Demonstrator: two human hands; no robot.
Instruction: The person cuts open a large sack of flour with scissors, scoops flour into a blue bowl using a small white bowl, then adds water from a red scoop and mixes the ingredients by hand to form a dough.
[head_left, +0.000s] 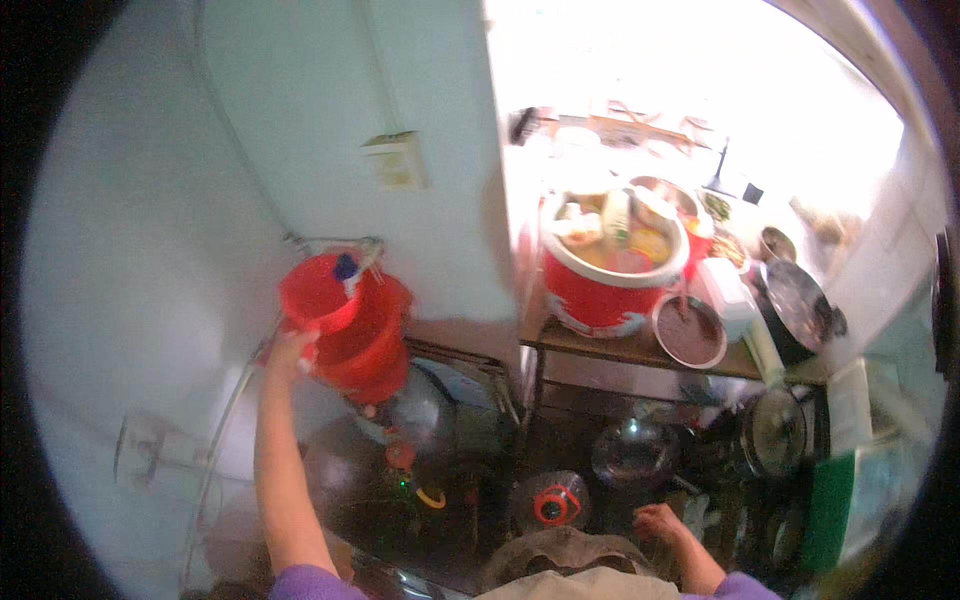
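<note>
My left hand (289, 354) reaches out to the wall and grips the near side of a small red plastic container (319, 292); whether it holds a handle or the rim is blurred. This container is over a larger red plastic bucket (375, 352). A tap with a blue handle (346, 267) sticks out above both, at the container's right side. My right hand (654, 520) hangs low in front of my body, fingers curled, with nothing visible in it. Near it are a clear, domed object with a red ring (553, 506) and a shiny round metal vessel (636, 450).
On a wooden shelf (570, 341) at the right stand a red pot with a white rim (600, 292), a bowl of brownish stuff (686, 330) and a dark wok-like pan (799, 304). A gas cylinder (420, 409) appears below the bucket. A hose (217, 442) runs down the left wall.
</note>
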